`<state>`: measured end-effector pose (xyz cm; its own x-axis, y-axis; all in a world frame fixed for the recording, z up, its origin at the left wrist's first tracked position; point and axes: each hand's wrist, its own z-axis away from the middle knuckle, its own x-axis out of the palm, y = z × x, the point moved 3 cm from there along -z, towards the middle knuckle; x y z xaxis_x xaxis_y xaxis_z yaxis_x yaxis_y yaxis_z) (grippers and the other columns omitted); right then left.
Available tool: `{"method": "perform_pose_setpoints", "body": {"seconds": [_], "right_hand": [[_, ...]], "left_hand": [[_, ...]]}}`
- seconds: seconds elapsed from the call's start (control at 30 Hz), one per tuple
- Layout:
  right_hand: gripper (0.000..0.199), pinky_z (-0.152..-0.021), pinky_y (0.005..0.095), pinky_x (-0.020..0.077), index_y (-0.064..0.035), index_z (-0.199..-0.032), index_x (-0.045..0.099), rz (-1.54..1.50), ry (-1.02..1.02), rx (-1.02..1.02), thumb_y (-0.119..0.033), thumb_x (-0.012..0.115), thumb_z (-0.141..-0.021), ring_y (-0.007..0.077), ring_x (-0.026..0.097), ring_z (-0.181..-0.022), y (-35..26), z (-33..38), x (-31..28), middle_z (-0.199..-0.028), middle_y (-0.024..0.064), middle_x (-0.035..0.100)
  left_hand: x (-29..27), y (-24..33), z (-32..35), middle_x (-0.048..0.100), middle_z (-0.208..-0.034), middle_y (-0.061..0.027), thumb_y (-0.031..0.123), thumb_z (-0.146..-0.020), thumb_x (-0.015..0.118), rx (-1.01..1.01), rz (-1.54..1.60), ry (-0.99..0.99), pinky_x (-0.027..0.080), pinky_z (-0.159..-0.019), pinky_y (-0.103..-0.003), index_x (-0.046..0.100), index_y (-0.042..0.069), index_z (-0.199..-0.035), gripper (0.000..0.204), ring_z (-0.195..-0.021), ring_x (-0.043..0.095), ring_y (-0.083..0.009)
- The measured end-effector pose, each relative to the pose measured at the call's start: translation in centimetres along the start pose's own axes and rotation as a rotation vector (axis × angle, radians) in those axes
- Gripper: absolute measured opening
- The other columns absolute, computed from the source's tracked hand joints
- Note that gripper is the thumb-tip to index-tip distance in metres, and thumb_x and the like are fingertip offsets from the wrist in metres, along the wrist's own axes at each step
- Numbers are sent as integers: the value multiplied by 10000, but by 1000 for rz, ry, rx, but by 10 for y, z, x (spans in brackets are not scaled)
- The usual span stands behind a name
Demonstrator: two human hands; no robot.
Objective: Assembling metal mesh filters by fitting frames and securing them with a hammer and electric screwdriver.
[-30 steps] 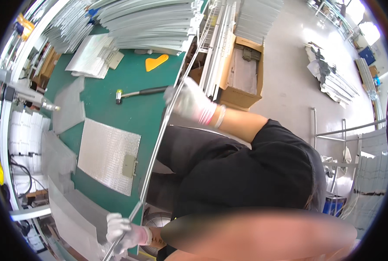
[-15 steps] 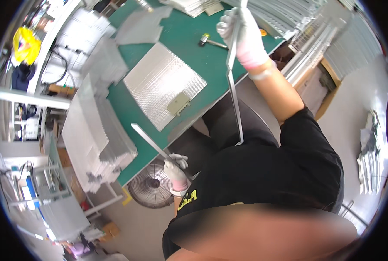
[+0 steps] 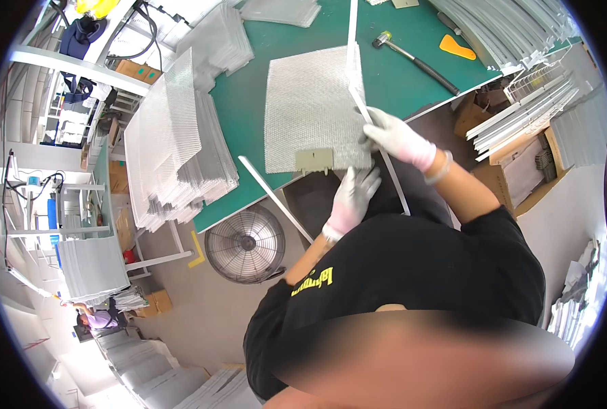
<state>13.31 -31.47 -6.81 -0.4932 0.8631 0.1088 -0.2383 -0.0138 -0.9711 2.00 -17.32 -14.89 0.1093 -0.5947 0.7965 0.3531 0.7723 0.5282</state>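
Note:
My right hand (image 3: pixel 404 142), in a white glove, is closed around a thin, bent white metal strip (image 3: pixel 352 51) that crosses the right edge of a silvery mesh panel (image 3: pixel 310 102). My left hand (image 3: pixel 352 201), also gloved, has its fingers stretched toward the panel's near edge; whether they touch it I cannot tell. Near that edge a small grey-green plate (image 3: pixel 314 160) lies on the mesh. Left of my left hand, another length of white metal strip (image 3: pixel 273 198) slants from the table toward my body. Whether the two lengths join is hidden.
On the green table (image 3: pixel 239 116) lie a hammer (image 3: pixel 423 65) and an orange scraper (image 3: pixel 457 48). Stacked mesh sheets (image 3: pixel 170 146) stand at the left, metal strips (image 3: pixel 515 27) at the far right. A floor fan (image 3: pixel 247 243) is below the table's near edge. Someone (image 3: pixel 99 318) works far left.
My right hand has come down and nearer along the strip. My left hand has let go of the left strip length and moved right to the panel. The view has turned.

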Motion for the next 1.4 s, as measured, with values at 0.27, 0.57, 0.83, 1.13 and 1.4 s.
{"method": "perform_pose_setpoints", "body": {"seconds": [0.27,0.57,0.83,1.13,1.4], "right_hand": [[621,-620,224,438,-124,-1590,230,-129,333,-287,-50,450,-1014,84,460,-664,44,57,9,-979,36,543],[597,-509,205,339,-109,-1593,209,-554,173,-184,-133,429,-1039,56,359,-552,27,40,-5,-916,33,511],[555,-490,207,348,-129,-1576,279,-500,232,-173,-133,452,-1048,50,380,-530,29,53,-6,-886,36,526],[578,-478,195,360,-140,-1574,295,-293,322,-123,-64,447,-1022,43,387,-524,26,62,-4,-838,16,534],[515,-441,221,411,-51,-1525,367,101,316,-136,-194,485,-1044,62,454,-504,-5,18,-36,-733,-3,532]], "left_hand": [[61,53,-89,539,-1285,-95,290,-1040,525,134,134,-36,362,-1128,-440,512,31,-1294,362,-1245,484,-267],[82,38,-149,548,-1199,-166,184,-996,600,220,211,-64,394,-1073,-431,520,-33,-1216,319,-1165,508,-297],[90,34,-142,582,-1149,-134,157,-991,606,256,127,-26,456,-989,-390,547,-33,-1170,268,-1082,555,-254],[103,32,-139,672,-1011,-89,120,-973,635,262,52,17,557,-762,-334,642,-13,-1046,152,-888,667,-195],[87,21,-130,647,-1080,-99,180,-1006,570,119,-7,-9,509,-856,-361,611,10,-1139,219,-969,614,-198]]}}
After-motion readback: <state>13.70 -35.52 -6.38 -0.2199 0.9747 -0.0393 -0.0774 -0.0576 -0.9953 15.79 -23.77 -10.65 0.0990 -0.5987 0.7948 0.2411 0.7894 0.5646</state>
